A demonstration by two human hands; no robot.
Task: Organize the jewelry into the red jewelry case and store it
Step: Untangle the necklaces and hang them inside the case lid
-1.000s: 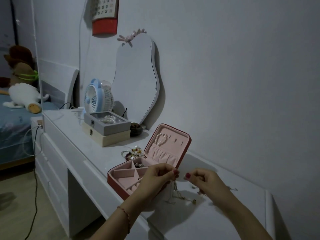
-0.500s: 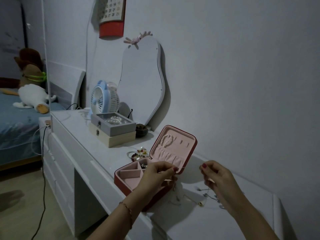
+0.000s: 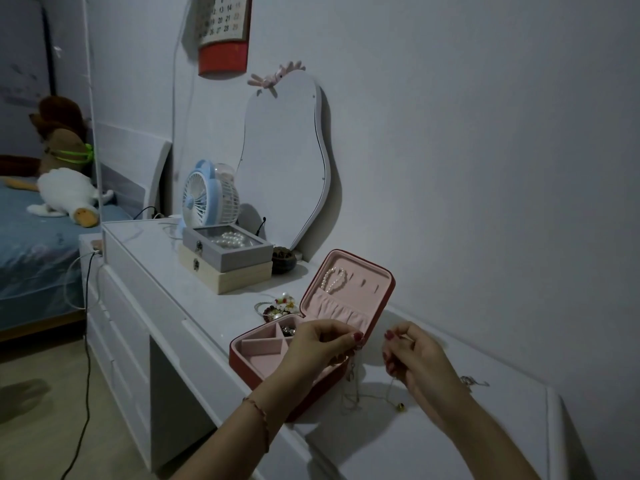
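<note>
The red jewelry case (image 3: 254,370) lies open on the white dresser, pink inside, with a pearl bracelet (image 3: 333,280) hung in its raised lid. My left hand (image 3: 320,348) hovers over the case's right side and pinches one end of a thin chain necklace (image 3: 356,386). My right hand (image 3: 414,358) pinches the other end just to the right of the case. The chain hangs down between them onto the dresser, with a small gold bead (image 3: 400,407) at its low point. Some small dark jewelry (image 3: 288,330) sits in a rear compartment.
A pile of loose beaded jewelry (image 3: 277,306) lies behind the case. Two stacked boxes (image 3: 225,261) with pearls, a blue fan (image 3: 207,199), a small dark pot (image 3: 283,259) and a leaning mirror (image 3: 284,168) stand further back. Another small silver piece (image 3: 472,381) lies to the right.
My two hands have come closer together over the case's right edge, each still pinching the chain. The view has shifted slightly right and closer.
</note>
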